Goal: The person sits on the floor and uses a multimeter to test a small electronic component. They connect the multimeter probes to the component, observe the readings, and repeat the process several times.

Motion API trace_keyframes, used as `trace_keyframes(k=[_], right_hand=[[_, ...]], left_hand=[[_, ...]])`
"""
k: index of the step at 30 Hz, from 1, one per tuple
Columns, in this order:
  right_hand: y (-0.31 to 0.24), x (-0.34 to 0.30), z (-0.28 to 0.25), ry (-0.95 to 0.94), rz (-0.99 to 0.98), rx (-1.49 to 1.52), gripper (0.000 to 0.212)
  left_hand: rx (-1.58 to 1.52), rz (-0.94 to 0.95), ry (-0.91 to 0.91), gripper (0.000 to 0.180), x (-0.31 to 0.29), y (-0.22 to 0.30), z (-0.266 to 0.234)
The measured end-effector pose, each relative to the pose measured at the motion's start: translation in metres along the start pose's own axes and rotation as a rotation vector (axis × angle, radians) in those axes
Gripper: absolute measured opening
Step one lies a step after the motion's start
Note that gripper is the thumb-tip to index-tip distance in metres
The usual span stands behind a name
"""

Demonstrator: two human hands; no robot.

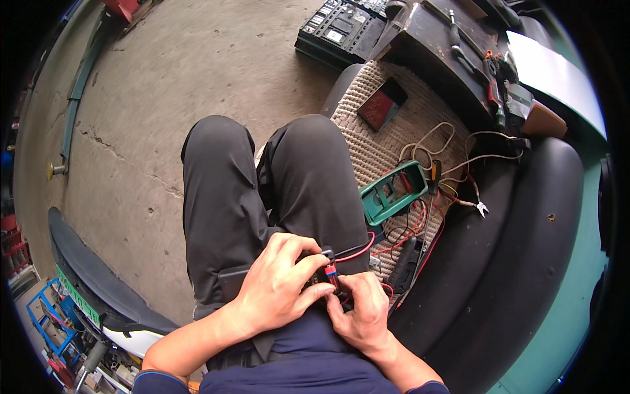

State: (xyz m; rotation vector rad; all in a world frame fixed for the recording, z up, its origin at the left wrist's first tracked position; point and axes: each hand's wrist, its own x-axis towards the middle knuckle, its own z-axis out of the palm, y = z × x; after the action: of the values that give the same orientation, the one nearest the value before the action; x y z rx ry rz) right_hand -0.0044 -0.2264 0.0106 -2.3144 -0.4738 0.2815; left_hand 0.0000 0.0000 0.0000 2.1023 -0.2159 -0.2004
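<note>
Grey concrete floor point(131, 79) spreads across the left of the head view, while a woven seat mat point(351, 141) lies to the right of the person's dark-trousered legs point(220, 177). Above the lap, a small red-and-blue-banded cylinder point(331, 270) sits between both hands, partly hidden — the left hand point(279, 279) pinches its upper end, the right hand point(361, 308) closes on the lower. Red wire point(362, 253) curves just beside it. On the mat lie a green plastic frame point(376, 209), wires and a smartphone point(382, 104) — well apart from the hands.

Left hand point(279, 279) and right hand point(363, 307) on a small red-and-black piece point(331, 270).
</note>
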Motion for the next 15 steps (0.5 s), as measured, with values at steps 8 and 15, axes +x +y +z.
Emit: trace_keyframes(k=[8, 15], right_hand=[[0.015, -0.001, -0.007, -0.017, 0.311, 0.418, 0.033], [0.030, 0.015, -0.029, -0.205, 0.766, 1.211, 0.048]], left_hand=[[0.077, -0.007, -0.001, 0.066, 0.008, 0.013, 0.007], [0.161, -0.026, -0.064, 0.078, 0.012, 0.025, 0.014]])
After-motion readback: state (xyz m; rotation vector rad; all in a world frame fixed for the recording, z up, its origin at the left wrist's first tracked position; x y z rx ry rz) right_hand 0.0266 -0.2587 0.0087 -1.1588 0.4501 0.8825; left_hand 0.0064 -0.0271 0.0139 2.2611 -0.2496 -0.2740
